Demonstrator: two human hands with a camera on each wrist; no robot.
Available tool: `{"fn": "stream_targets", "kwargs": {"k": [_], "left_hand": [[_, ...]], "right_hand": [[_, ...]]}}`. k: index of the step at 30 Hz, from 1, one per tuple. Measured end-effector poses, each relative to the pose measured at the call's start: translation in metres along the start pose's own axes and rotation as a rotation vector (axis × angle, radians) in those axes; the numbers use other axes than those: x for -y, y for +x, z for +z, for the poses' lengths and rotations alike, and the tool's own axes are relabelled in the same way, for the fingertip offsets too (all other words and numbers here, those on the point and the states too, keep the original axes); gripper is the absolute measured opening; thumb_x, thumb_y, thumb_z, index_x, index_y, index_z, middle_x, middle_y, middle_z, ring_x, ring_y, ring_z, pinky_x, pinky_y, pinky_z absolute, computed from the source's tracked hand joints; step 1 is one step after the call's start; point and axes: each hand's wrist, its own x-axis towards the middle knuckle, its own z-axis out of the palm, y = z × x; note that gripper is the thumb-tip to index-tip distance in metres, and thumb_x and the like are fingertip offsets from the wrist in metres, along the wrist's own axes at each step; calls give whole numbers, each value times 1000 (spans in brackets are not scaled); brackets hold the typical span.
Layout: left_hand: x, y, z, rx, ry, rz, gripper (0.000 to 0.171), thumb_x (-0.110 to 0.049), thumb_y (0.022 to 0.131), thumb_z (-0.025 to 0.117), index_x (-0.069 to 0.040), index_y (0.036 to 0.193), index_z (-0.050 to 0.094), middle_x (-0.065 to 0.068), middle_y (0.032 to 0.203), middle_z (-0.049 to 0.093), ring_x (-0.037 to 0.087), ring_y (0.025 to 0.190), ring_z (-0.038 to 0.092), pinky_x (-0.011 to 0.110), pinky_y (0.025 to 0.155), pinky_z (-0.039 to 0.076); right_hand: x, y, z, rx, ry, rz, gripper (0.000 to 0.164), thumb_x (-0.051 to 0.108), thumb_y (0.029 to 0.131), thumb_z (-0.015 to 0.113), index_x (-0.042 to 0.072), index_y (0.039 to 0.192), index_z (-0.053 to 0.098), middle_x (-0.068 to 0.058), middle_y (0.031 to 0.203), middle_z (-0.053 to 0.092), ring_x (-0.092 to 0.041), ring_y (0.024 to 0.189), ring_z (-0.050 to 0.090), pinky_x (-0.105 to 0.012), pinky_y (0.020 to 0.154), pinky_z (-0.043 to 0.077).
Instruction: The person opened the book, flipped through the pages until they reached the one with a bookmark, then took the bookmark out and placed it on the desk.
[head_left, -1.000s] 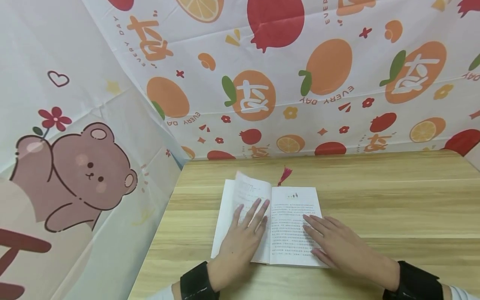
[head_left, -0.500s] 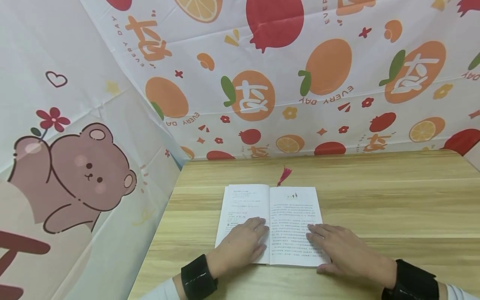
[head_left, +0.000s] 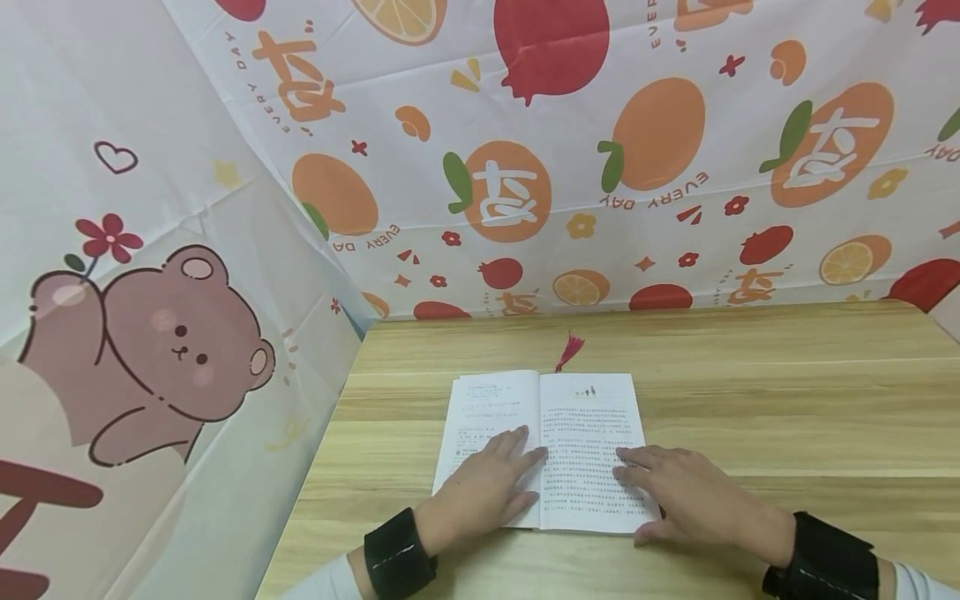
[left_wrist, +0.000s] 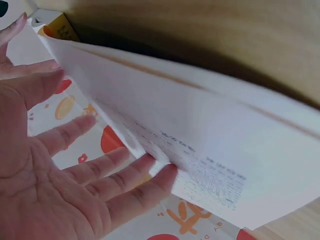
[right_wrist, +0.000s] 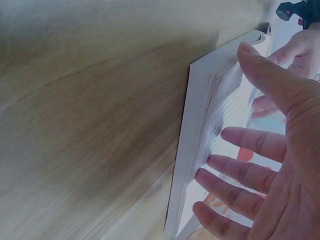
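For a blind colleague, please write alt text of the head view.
The left hand and right hand lie over an open book on a wooden table. A reddish tassel extends beyond the book; fruit-patterned cloth hangs behind.

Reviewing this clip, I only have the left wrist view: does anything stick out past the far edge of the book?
Observer: Yes. In the head view, a red tassel lies past that edge of the book, near the fold.
Operator: Where is the thumb of the right hand?
Observer: The head view puts the right hand at the right page, its thumb near the lower outer corner.
Operator: And what heads that page?
Observer: A small coloured picture, with lines of print below.
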Motion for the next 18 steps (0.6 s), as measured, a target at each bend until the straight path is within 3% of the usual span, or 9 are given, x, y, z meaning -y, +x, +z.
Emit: {"fn": "stream_targets", "kwargs": {"k": [4, 9, 14, 18], "left_hand": [[0, -1, 3, 36, -2, -27, 54, -46, 99, 57, -19, 146, 53, 19, 157, 39, 40, 138, 47, 52, 98, 52], [0, -2, 5, 24, 25, -31, 54, -48, 99, 56, -19, 145, 54, 18, 158, 37, 40, 141, 42, 56, 98, 51], [-2, -1, 7, 13, 86, 9, 57, -46, 100, 54, -12, 145, 53, 10, 164, 29, 36, 150, 27, 63, 108, 38], [-5, 2, 7, 47, 75, 26, 60, -44, 101, 52, -7, 148, 49, 5, 163, 31, 31, 151, 27, 64, 108, 37]], "right_hand": [[-1, 0, 0, 3, 0, -11, 70, 64, 80, 71, 12, 126, 69, -13, 134, 64, -34, 120, 62, -53, 90, 55], [-1, 1, -1, 1, -3, -38, 61, 58, 83, 72, 12, 123, 71, -14, 130, 67, -33, 113, 67, -51, 87, 56], [-1, 3, -2, -12, -14, -102, 41, 34, 84, 80, 11, 118, 73, -12, 119, 72, -25, 100, 72, -45, 81, 59], [-1, 3, -3, -9, -32, -126, 38, 16, 80, 81, 10, 117, 74, -11, 119, 72, -26, 102, 72, -44, 82, 59]]}}
